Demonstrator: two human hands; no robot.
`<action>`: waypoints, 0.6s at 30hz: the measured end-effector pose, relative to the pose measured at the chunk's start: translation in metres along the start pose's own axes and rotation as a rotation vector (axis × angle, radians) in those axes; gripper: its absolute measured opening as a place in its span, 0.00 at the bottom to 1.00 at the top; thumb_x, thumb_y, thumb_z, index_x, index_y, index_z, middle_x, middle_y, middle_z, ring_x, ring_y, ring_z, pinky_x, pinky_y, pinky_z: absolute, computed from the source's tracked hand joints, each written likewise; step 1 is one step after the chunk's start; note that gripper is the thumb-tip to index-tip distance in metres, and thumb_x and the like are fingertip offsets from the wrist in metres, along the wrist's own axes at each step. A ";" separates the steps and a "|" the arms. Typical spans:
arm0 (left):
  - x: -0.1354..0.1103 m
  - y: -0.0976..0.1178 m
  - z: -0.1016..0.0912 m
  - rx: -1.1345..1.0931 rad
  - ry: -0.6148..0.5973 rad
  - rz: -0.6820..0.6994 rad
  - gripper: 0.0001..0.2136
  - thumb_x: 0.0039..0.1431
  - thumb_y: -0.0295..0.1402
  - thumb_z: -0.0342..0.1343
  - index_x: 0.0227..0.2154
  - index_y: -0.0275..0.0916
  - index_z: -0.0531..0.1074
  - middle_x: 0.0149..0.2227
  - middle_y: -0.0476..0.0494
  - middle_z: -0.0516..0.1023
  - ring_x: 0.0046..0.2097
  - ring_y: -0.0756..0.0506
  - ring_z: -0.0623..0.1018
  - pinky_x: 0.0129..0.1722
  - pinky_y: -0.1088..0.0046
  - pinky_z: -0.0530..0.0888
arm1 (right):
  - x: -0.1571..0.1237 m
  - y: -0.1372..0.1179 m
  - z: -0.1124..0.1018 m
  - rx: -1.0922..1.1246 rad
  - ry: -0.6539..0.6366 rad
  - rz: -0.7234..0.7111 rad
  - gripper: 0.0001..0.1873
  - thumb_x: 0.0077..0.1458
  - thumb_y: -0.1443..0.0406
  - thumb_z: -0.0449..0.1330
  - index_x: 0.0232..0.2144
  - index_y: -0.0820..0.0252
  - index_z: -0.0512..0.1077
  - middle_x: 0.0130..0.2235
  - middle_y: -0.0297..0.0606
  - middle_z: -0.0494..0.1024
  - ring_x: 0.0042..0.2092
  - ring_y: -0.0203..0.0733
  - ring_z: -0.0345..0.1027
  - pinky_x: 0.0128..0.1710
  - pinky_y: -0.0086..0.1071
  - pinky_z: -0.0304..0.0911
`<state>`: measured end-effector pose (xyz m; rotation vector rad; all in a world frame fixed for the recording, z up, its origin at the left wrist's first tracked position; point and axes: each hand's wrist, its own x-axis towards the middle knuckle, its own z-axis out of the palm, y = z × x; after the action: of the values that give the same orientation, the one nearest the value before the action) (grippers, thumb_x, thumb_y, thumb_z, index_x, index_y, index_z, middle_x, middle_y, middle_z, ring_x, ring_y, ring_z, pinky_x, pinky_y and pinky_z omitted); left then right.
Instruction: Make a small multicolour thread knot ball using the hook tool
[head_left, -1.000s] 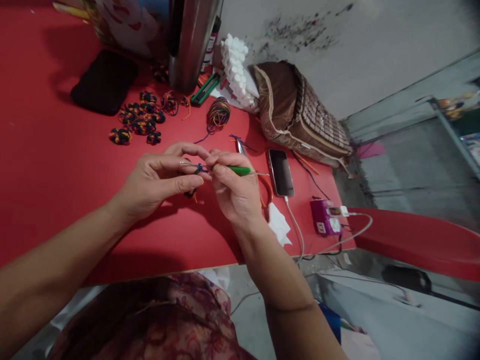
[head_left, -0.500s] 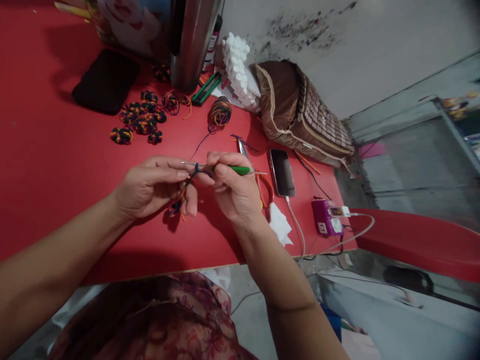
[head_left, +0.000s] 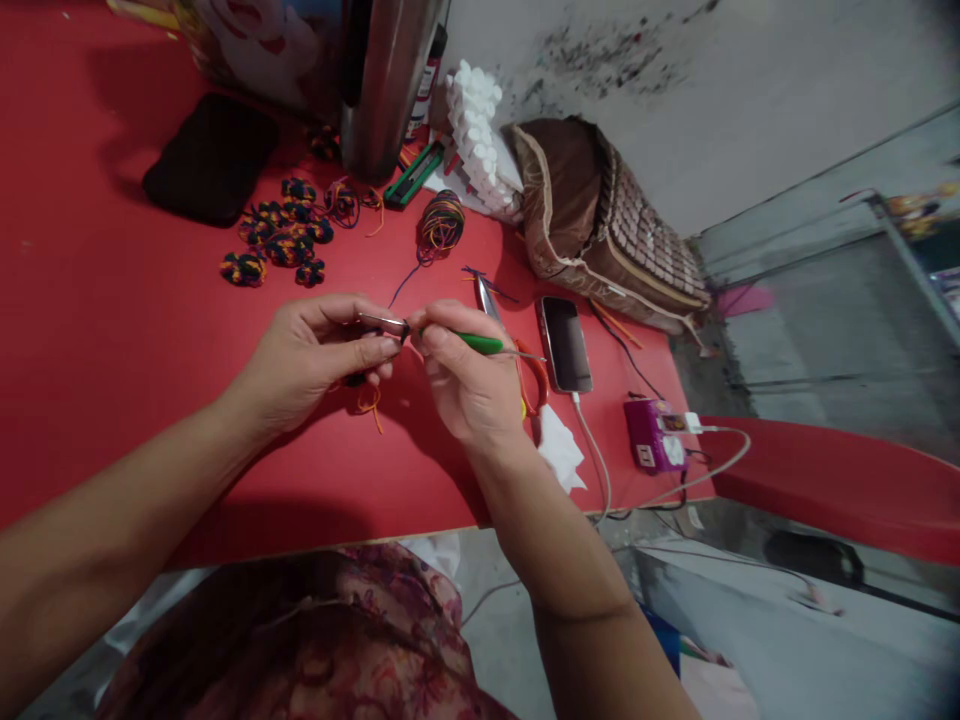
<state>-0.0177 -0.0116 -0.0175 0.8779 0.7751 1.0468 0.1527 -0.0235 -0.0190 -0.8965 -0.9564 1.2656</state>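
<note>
My right hand [head_left: 472,375] is closed around a crochet hook [head_left: 480,343] with a green grip. The metal shaft points left, and dark yarn sits on it near my left fingertips. My left hand [head_left: 315,350] pinches a small piece of crocheted yarn work [head_left: 355,380], mostly covered by the fingers, with an orange tail [head_left: 369,402] hanging below. A strand of dark yarn runs from my left hand up to a multicoloured yarn ball [head_left: 440,225] on the table. Several finished-looking crocheted flowers [head_left: 289,240] lie left of the ball.
On the red table [head_left: 112,330] are a black pouch-like object [head_left: 211,160], a green cutter [head_left: 414,176], orange-handled scissors [head_left: 534,380], a charging phone [head_left: 565,345] and a purple socket box [head_left: 654,436]. A metal bottle [head_left: 390,90] and a brown bag [head_left: 600,210] stand behind.
My left fingers have closed in and turned over the yarn work, hiding more of it. The hook has shifted slightly right, and its shaft now tilts down to the right.
</note>
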 end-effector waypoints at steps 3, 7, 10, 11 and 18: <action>-0.001 0.002 0.000 0.010 0.024 0.018 0.07 0.51 0.30 0.77 0.33 0.43 0.87 0.28 0.50 0.79 0.27 0.52 0.76 0.27 0.75 0.74 | 0.000 0.000 0.000 -0.025 0.026 -0.010 0.08 0.48 0.63 0.78 0.32 0.43 0.87 0.37 0.30 0.87 0.43 0.39 0.81 0.50 0.36 0.78; -0.002 0.004 0.002 -0.016 0.045 -0.012 0.09 0.48 0.31 0.78 0.34 0.41 0.87 0.26 0.50 0.77 0.24 0.53 0.73 0.23 0.76 0.71 | 0.001 0.002 -0.003 -0.009 0.018 -0.001 0.08 0.48 0.62 0.77 0.33 0.45 0.86 0.37 0.30 0.87 0.42 0.40 0.81 0.46 0.37 0.79; -0.002 0.004 0.002 0.002 0.054 -0.016 0.09 0.47 0.30 0.77 0.33 0.40 0.87 0.27 0.49 0.79 0.25 0.53 0.74 0.24 0.77 0.72 | 0.002 0.003 -0.004 0.026 -0.013 0.014 0.09 0.49 0.59 0.78 0.35 0.45 0.86 0.37 0.30 0.86 0.40 0.37 0.79 0.41 0.34 0.76; -0.003 0.004 0.002 0.009 0.061 -0.021 0.09 0.47 0.30 0.77 0.33 0.40 0.87 0.28 0.48 0.80 0.26 0.53 0.75 0.26 0.77 0.73 | 0.002 0.003 -0.004 0.029 -0.018 0.021 0.10 0.50 0.57 0.78 0.37 0.45 0.86 0.38 0.29 0.86 0.39 0.36 0.78 0.40 0.34 0.76; -0.004 0.009 0.001 -0.112 -0.089 -0.171 0.10 0.51 0.32 0.76 0.37 0.42 0.87 0.20 0.55 0.67 0.18 0.54 0.65 0.18 0.74 0.69 | 0.004 0.002 -0.004 -0.025 -0.039 0.068 0.15 0.52 0.53 0.77 0.41 0.47 0.85 0.40 0.31 0.86 0.30 0.33 0.69 0.34 0.34 0.71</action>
<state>-0.0214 -0.0135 -0.0081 0.7438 0.6967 0.8857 0.1559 -0.0194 -0.0219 -0.9336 -0.9808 1.3356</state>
